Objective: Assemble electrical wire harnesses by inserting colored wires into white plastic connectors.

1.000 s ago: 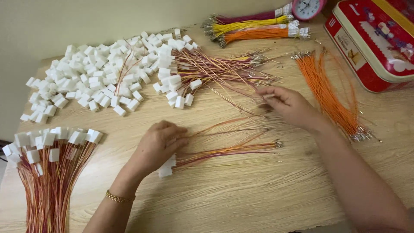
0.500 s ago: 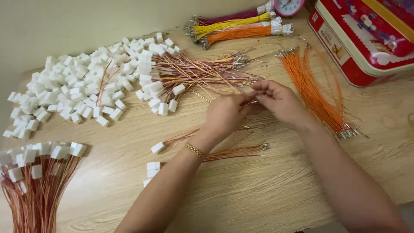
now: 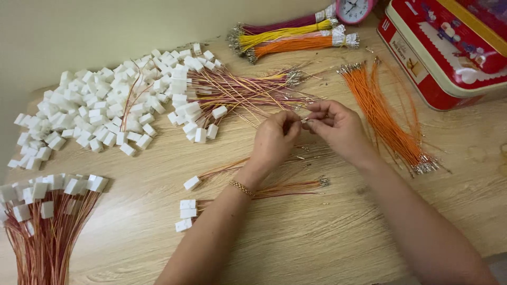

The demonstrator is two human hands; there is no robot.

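Observation:
My left hand and my right hand meet above the middle of the wooden table, fingertips pinched together on the metal end of a thin wire. Under my left forearm lie a few wires with white connectors, and one more connector sits just above them. A fan of wired connectors spreads out behind my hands. Loose orange wires with metal tips lie to the right of my right hand.
A big heap of loose white connector housings fills the left. A bundle of finished wired connectors lies at the near left. Tied yellow, orange and maroon wire bundles, a small clock and a red tin stand at the back.
My left hand has lifted from the connectors near the front and moved up to my right hand. Both hands now pinch a wire end together.

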